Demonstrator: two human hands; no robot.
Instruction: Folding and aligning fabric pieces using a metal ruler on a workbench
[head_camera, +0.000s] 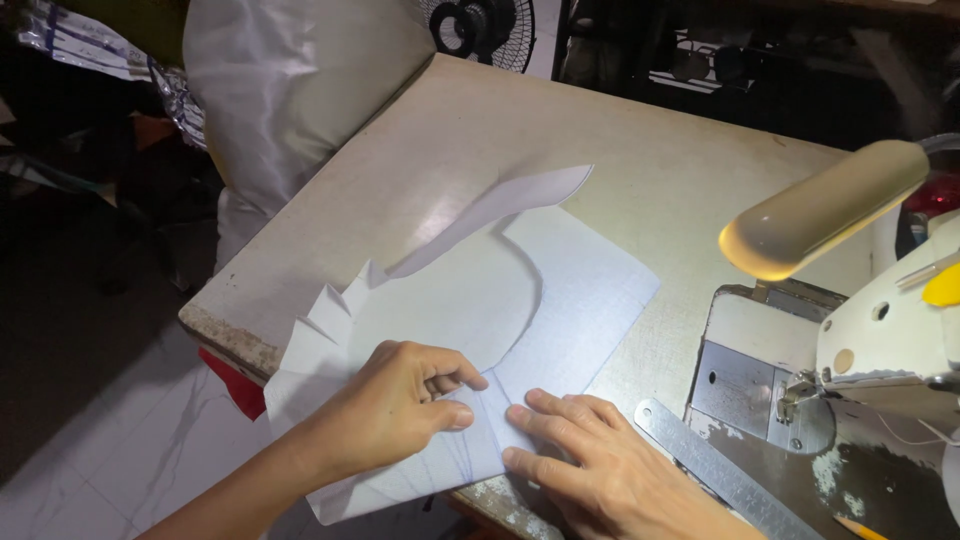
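A white paper pattern piece is laid flat at the near edge of the worn sewing table, its long axis running near-left to far-right, curved strip tip pointed far-right. It is pressed by the left hand, fingers curled, pinching a fold, and by the right hand, flat and spread. A steel ruler lies just right. A white plastic sack stands far-left.

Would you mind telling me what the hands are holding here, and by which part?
Nothing is lifted. The left hand pinches the near edge of the white paper pattern on the table; the right hand presses flat on it beside that.
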